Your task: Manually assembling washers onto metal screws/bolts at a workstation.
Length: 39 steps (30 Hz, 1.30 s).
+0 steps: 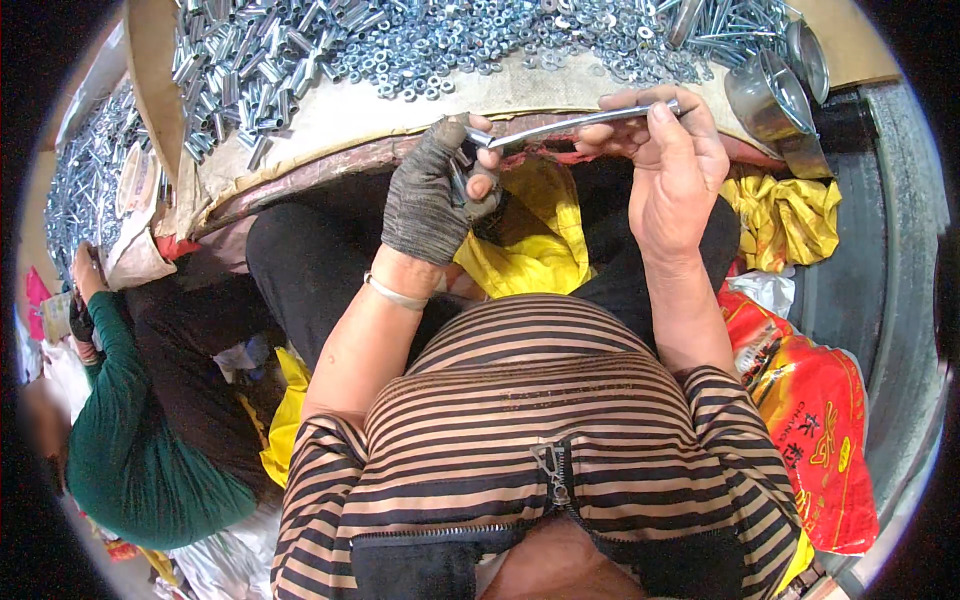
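Gloved left hand (428, 200) clasped metal pieces (479, 138), right hand (682, 170) pinched a rod (580, 123); nuts (430, 80) lay beyond, presumably for reach.

Left hand (430, 190) and right hand (675, 170) raised in front, fingertips turned toward each other.
The left forearm (365, 335) slants inward to a banded wrist (405, 275); that hand, in a grey fingerless glove (420, 215), curls closed with bare fingertips showing. The right forearm (688, 305) rises nearly straight; its bare hand pinches, thumb (668, 135) pressed against bent fingers, palm partly facing up.
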Each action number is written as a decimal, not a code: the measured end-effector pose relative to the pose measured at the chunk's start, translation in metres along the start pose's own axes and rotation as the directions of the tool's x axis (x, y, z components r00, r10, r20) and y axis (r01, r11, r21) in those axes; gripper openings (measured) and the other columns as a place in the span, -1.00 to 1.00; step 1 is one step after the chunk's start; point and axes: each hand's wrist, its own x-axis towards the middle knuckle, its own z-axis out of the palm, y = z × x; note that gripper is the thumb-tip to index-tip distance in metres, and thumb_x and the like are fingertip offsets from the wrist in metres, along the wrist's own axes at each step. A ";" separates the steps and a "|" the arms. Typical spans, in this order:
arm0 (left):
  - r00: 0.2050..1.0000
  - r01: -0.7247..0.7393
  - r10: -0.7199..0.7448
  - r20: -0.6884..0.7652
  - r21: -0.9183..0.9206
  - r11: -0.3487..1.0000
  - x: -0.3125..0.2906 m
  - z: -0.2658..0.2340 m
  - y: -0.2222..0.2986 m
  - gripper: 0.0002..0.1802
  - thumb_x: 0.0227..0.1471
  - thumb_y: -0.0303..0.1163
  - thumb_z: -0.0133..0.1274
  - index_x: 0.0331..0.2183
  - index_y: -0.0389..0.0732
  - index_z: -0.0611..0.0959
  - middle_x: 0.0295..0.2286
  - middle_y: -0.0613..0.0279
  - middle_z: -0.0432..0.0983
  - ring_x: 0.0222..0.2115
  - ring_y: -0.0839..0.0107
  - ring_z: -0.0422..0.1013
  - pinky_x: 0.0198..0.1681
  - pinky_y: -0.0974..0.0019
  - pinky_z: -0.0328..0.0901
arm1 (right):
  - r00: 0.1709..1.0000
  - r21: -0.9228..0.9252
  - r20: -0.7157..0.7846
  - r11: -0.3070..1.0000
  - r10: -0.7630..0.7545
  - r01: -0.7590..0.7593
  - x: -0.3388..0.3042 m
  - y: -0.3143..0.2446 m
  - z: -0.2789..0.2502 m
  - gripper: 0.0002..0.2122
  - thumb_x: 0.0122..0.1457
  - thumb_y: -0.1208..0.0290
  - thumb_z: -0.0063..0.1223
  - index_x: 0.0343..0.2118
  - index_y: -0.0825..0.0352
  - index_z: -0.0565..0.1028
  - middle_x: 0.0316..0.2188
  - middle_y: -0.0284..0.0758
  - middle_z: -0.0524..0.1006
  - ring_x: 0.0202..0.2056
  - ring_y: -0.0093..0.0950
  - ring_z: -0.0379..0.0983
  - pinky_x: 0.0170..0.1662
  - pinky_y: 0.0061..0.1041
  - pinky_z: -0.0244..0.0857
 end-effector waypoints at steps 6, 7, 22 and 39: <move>0.998 0.005 -0.010 0.058 0.097 0.995 -0.003 0.008 0.005 -0.65 0.16 -0.18 -0.11 -0.17 -0.25 0.50 -0.55 0.25 0.39 -0.70 0.56 0.23 -0.67 0.55 0.10 | 0.996 -0.006 -0.053 0.997 -0.076 0.076 0.012 -0.007 -0.003 -0.85 0.26 0.42 -0.24 -0.25 0.41 0.30 -0.39 -0.11 0.51 -0.51 -0.35 0.52 -0.43 -0.36 0.49; 0.998 0.006 -0.012 0.059 0.096 0.995 -0.003 0.006 0.004 -0.65 0.16 -0.18 -0.11 -0.17 -0.25 0.50 -0.55 0.25 0.39 -0.70 0.56 0.23 -0.67 0.55 0.10 | 0.995 0.006 -0.056 0.996 -0.084 0.084 0.014 -0.006 -0.003 -0.84 0.26 0.41 -0.24 -0.25 0.41 0.30 -0.39 -0.10 0.50 -0.52 -0.35 0.52 -0.43 -0.36 0.49; 0.995 0.002 -0.010 0.096 0.075 0.997 -0.007 0.017 0.001 -0.73 0.14 -0.20 -0.09 -0.19 -0.13 0.50 -0.59 0.28 0.35 -0.72 0.59 0.15 -0.68 0.56 0.04 | 0.907 0.233 0.072 0.877 0.415 -0.420 0.014 0.031 -0.026 -0.79 0.24 0.38 -0.20 -0.26 0.46 0.33 -0.41 -0.10 0.51 -0.49 -0.28 0.54 -0.45 -0.32 0.51; 0.999 0.007 0.012 -0.032 0.547 0.837 -0.013 0.030 -0.003 -0.70 0.09 -0.12 -0.02 -0.44 -0.17 0.46 -0.68 0.14 0.48 -0.86 0.56 0.22 -0.81 0.57 0.05 | 0.909 -0.495 0.051 0.801 0.414 -0.337 0.024 0.026 -0.025 -0.86 0.14 0.34 0.05 -0.40 0.31 0.51 -0.61 -0.47 0.46 -0.61 -0.72 0.36 -0.57 -0.71 0.21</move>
